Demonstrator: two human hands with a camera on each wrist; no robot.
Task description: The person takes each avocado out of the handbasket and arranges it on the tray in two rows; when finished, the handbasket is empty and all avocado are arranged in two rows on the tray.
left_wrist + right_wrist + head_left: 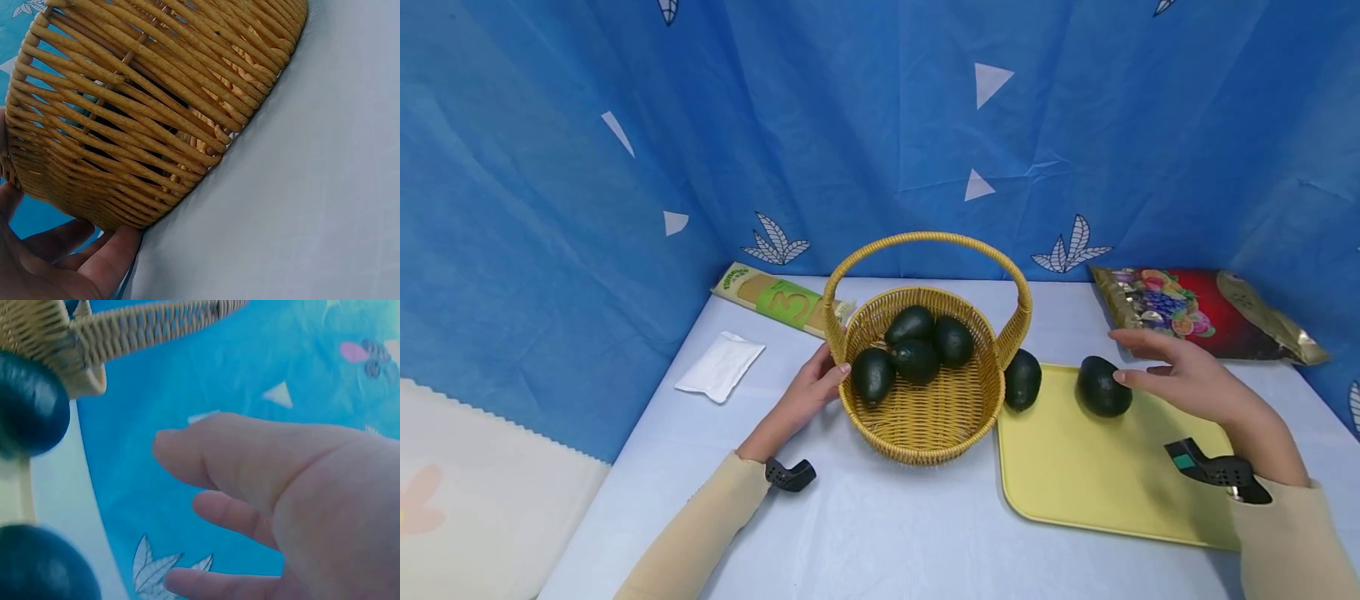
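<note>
A yellow wicker basket [925, 437] with a tall arched handle stands mid-table, several dark green avocados [916, 361] lying inside. My left hand [814, 387] holds its left side, thumb at the rim and fingers against the outer wall; the left wrist view shows those fingers [112, 259] low on the weave. To the right is a yellow tray [1075, 475]. On it, one avocado [1103, 387] lies towards the back, and another avocado [1022, 381] rests at its left corner beside the basket. Just right of the nearer avocado, my right hand [1206, 379] hovers, thumb and fingers apart, holding nothing.
A green and tan packet [782, 302] lies behind the basket's left side, with a small white sachet [721, 367] in front of it. At the back right is a red and gold fruit-print bag [1202, 312]. Blue patterned cloth [887, 125] hangs behind the table.
</note>
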